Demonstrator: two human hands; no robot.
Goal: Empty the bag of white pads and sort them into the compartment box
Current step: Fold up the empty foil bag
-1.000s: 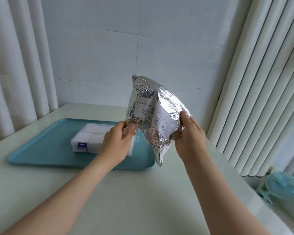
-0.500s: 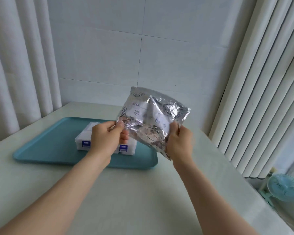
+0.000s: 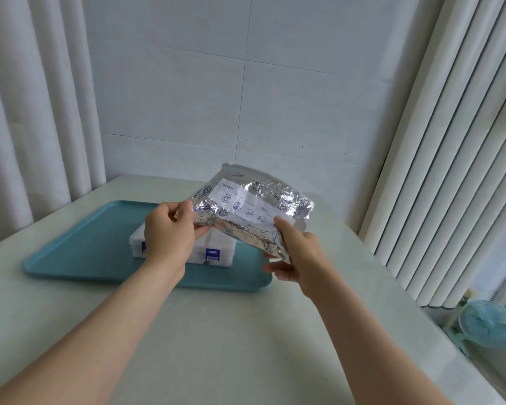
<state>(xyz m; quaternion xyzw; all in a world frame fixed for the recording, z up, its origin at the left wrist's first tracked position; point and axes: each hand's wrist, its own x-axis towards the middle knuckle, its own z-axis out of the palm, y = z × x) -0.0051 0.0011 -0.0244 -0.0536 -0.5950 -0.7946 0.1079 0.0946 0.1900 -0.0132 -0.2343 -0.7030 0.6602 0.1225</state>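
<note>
A crinkled silver foil bag (image 3: pixel 254 206) with a white label hangs in the air above the right end of the teal tray (image 3: pixel 79 252). My left hand (image 3: pixel 170 232) pinches its left edge. My right hand (image 3: pixel 295 252) grips its lower right corner, thumb on top. Under the bag, a white compartment box (image 3: pixel 219 247) with blue latches stands on the tray, partly hidden by my left hand. No loose white pads show, and the bag's contents are hidden.
The tray lies on a pale table (image 3: pixel 216 331) that meets a tiled wall. Curtains (image 3: pixel 27 112) hang at the left and vertical blinds (image 3: pixel 450 141) at the right. A small blue fan (image 3: pixel 488 323) stands low at the far right.
The bag has tipped from upright to nearly flat and come lower. Both hands moved with it and kept hold of its edges.
</note>
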